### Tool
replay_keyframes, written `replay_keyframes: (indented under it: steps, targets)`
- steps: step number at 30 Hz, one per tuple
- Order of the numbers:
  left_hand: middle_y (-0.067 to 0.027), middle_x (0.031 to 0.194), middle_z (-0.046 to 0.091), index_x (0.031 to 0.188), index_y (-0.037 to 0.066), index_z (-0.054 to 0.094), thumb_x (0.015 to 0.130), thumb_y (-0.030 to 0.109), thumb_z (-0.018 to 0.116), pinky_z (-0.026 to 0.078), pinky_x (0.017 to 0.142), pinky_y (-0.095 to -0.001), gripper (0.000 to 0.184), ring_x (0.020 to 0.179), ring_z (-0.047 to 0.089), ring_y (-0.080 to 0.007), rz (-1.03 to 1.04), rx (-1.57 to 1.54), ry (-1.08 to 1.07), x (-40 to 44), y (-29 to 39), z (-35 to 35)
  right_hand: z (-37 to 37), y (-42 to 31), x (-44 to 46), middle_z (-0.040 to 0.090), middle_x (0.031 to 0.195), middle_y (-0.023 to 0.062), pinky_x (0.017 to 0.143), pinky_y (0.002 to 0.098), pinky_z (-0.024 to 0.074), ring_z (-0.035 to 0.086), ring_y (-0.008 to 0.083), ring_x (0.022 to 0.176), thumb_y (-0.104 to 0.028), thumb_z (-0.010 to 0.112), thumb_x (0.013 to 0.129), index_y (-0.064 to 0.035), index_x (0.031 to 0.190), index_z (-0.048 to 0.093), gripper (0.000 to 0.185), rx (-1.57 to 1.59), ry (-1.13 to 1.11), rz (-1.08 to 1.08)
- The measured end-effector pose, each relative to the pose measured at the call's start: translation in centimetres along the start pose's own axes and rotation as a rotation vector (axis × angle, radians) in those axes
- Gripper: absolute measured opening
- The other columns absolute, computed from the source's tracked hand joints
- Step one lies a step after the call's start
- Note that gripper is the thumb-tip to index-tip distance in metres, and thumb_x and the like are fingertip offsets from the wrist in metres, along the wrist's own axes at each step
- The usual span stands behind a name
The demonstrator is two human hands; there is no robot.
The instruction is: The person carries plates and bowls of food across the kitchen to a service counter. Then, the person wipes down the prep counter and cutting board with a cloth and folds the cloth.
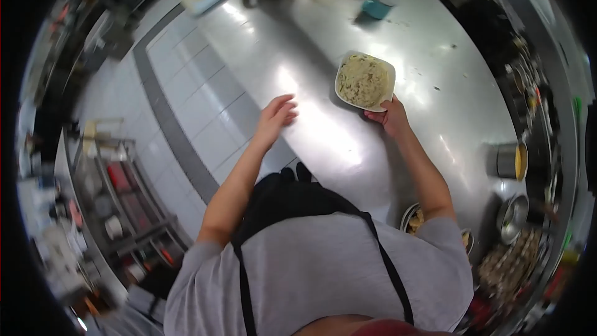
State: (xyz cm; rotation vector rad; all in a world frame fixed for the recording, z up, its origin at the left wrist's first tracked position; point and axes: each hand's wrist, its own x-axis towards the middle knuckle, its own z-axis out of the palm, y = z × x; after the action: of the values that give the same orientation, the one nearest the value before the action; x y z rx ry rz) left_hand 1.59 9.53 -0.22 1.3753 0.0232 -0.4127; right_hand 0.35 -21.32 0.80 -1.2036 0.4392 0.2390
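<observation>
both arms reach forward from the torso, bare below the upper arms, and angle inward so the hands sit well apart at nearly the same level in view. the left forearm runs up to the left hand, which hangs relaxed, its fingers loosely curved and pointing across toward the other side. the right forearm slants inward from a bent elbow, and the right hand is closed in a grip, thumb uppermost, fingers tucked beneath.
</observation>
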Motion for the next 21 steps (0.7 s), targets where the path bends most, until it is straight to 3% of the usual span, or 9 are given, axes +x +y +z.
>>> replay_keyframes:
  steps: [5, 7, 9, 12, 15, 18, 21]
  targets:
    - [-0.0108, 0.126, 0.042, 0.132, 0.008, 0.026, 0.089, 0.043, 0.033, 0.033, 0.095, -0.0356, 0.055, 0.115, 0.041, -0.0235, -0.074, -0.457, 0.090, 1.4, -1.9, -0.4, 6.8, 1.7, 0.2, 0.051, 0.107, 0.0203, 0.055, 0.0349, 0.0563, 0.061, 0.0316, 0.075, -0.001, 0.034, 0.079, -0.0012, 0.124, 0.027, 0.046, -0.202, -0.264, 0.005]
    - [-0.0126, 0.121, 0.047, 0.124, 0.007, 0.039, 0.088, 0.051, 0.027, 0.034, 0.095, -0.0365, 0.059, 0.111, 0.045, -0.0226, 0.001, -0.704, -0.087, -0.1, -1.1, -1.6, 9.5, 2.2, 0.1, 0.052, 0.107, 0.0179, 0.055, 0.0351, 0.0560, 0.062, 0.0293, 0.077, -0.003, 0.036, 0.079, -0.0014, 0.118, 0.033, 0.040, -0.277, -0.473, 0.071]
    - [-0.0145, 0.116, 0.051, 0.116, 0.002, 0.048, 0.085, 0.054, 0.031, 0.037, 0.093, -0.0381, 0.063, 0.106, 0.050, -0.0270, 0.049, -1.233, -0.228, -2.6, -0.7, -2.9, 13.0, 1.7, -1.1, 0.054, 0.103, 0.0173, 0.055, 0.0342, 0.0557, 0.062, 0.0279, 0.077, -0.003, 0.037, 0.075, -0.0016, 0.119, 0.033, 0.044, -0.399, -0.650, 0.125]
    - [-0.0155, 0.114, 0.053, 0.114, 0.000, 0.049, 0.083, 0.055, 0.034, 0.038, 0.092, -0.0384, 0.065, 0.103, 0.052, -0.0277, 0.257, -1.265, 0.103, -9.0, -0.5, -4.7, 17.6, 2.5, -2.4, 0.055, 0.100, 0.0199, 0.051, 0.0322, 0.0554, 0.062, 0.0298, 0.068, -0.001, 0.035, 0.075, -0.0005, 0.120, 0.031, 0.045, -0.459, -0.925, 0.232]
    - [-0.0170, 0.114, 0.052, 0.114, 0.000, 0.049, 0.083, 0.056, 0.033, 0.038, 0.093, -0.0390, 0.066, 0.104, 0.051, -0.0289, 0.488, -1.240, 0.368, -5.5, 0.0, 1.6, 15.1, -1.6, 4.2, 0.055, 0.098, 0.0217, 0.050, 0.0315, 0.0554, 0.062, 0.0301, 0.066, -0.001, 0.034, 0.075, 0.0002, 0.119, 0.031, 0.044, -0.476, -1.221, 0.330]
    - [-0.0162, 0.109, 0.055, 0.113, 0.000, 0.050, 0.083, 0.046, 0.042, 0.044, 0.084, -0.0353, 0.055, 0.094, 0.056, -0.0263, 0.786, -1.229, 0.441, -8.6, 2.5, 3.4, 20.0, -2.5, 4.0, 0.055, 0.098, 0.0216, 0.050, 0.0322, 0.0555, 0.062, 0.0304, 0.067, -0.001, 0.036, 0.076, -0.0002, 0.119, 0.032, 0.043, -0.543, -1.480, 0.371]
    - [-0.0156, 0.108, 0.056, 0.113, 0.000, 0.050, 0.083, 0.043, 0.043, 0.044, 0.082, -0.0344, 0.053, 0.092, 0.056, -0.0253, 0.902, -1.179, 0.576, -7.7, 2.2, 4.3, 24.8, -3.1, 4.5, 0.054, 0.102, 0.0216, 0.054, 0.0354, 0.0564, 0.062, 0.0325, 0.072, 0.000, 0.037, 0.077, -0.0014, 0.120, 0.032, 0.043, -0.587, -1.639, 0.577]
